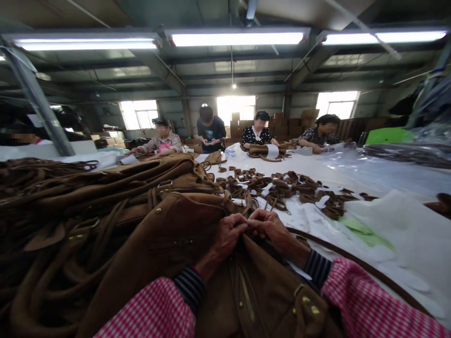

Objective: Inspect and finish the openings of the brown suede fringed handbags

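A brown bag (282, 281) with brass-coloured studs and a zip lies at the front, below my hands. My left hand (229, 234) is closed in a pinch at the bag's upper edge. Right beside it, my right hand (269, 230) is closed as well, its fingertips meeting those of the left. Whatever sits between the fingertips is too small to make out. Another brown bag (165, 220) rests against the left side, and a long brown strap (362, 265) curves out to the right.
More brown bags (91, 188) are piled on the left. Brown straps with white wraps (289, 185) lie scattered on the white table (317, 166). Clear plastic (398, 169) and a green sheet (366, 232) are on the right. Several people sit or stand across the table.
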### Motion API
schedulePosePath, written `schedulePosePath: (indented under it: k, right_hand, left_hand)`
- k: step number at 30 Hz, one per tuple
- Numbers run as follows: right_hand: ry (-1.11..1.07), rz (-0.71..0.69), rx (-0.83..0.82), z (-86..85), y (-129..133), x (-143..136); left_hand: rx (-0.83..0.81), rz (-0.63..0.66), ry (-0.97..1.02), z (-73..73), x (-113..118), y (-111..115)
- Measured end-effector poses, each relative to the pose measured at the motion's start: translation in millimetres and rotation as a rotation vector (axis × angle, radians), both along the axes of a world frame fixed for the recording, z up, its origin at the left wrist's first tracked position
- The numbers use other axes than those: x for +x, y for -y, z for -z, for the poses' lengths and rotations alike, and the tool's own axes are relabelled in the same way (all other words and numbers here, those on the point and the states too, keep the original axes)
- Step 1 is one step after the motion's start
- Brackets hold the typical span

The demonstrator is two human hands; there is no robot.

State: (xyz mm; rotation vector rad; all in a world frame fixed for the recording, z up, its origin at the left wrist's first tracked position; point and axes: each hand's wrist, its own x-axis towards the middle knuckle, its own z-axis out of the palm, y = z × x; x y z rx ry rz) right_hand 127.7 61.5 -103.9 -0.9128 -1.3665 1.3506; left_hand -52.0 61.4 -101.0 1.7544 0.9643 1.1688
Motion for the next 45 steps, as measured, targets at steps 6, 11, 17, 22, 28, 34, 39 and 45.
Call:
schedulePosePath:
  k: [6, 11, 17, 22, 28, 34, 39, 45]
  right_hand:
    - [-0.011, 0.017, 0.020, -23.0, 0, 5]
    - [0.200, 0.115, 0.039, -40.4, 7, 38]
    - [0.671, -0.176, 0.246, -29.8, 47, 99]
    - [1.066, -0.146, 0.510, -20.9, 67, 97]
    - [1.143, -0.045, 0.665, -12.3, 69, 86]
    - [1.146, 0.008, 0.729, -1.5, 72, 95]
    - [1.052, 0.062, 0.660, -28.4, 65, 101]
    - [1.090, -0.037, 0.706, -64.4, 54, 60]
  left_hand:
    - [0.037, 0.032, -0.058, -4.6, 1, 0]
    - [0.084, 0.115, -0.238, -26.6, -9, 11]
    - [0.348, 0.216, -0.883, -64.1, -1, 47]
    - [0.533, 0.375, -1.220, -57.8, 13, 71]
    - [0.489, 0.426, -1.205, -69.8, 16, 43]
    - [0.522, 0.342, -1.238, -116.4, 16, 60]
    - [0.592, 0.251, -1.218, -129.1, 8, 80]
    - [0.616, 0.254, -1.092, -134.6, 24, 77]
